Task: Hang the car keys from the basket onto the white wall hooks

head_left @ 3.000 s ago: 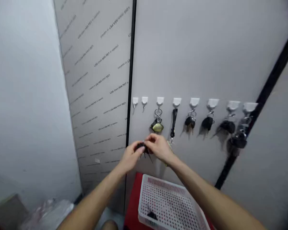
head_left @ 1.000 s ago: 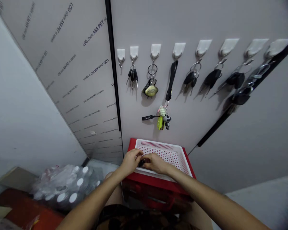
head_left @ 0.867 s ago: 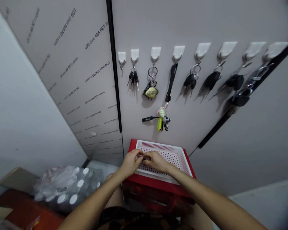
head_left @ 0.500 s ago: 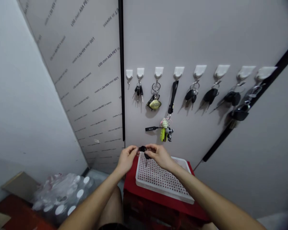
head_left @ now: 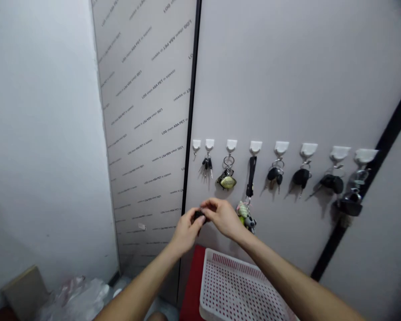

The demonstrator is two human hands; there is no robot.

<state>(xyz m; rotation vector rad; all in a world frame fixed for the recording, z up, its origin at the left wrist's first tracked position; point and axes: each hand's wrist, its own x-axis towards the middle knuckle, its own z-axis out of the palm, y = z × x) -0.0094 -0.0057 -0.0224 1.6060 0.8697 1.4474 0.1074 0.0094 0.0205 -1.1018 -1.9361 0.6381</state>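
My left hand (head_left: 186, 229) and my right hand (head_left: 221, 216) meet in front of the grey wall panel, both pinched on a small black key bunch (head_left: 198, 216) between them. They are held up just below a row of white hooks (head_left: 255, 146). The leftmost hook (head_left: 196, 145) is bare. The hook beside it carries a black key set (head_left: 206, 163). Further right hang a brass-coloured fob (head_left: 227, 182), a black strap with toy charms (head_left: 247, 216) and several black key bunches (head_left: 301, 177).
A white perforated basket (head_left: 235, 290) sits on a red surface (head_left: 189, 290) below my hands. A black vertical strip (head_left: 189, 133) divides the panels. Wrapped bottles (head_left: 75, 296) and a cardboard piece (head_left: 22, 290) lie on the floor at the left.
Both hands picked the black key bunch out of the basket and raised it toward the hooks. The view tilted up with them. A key set now hangs on the second hook.
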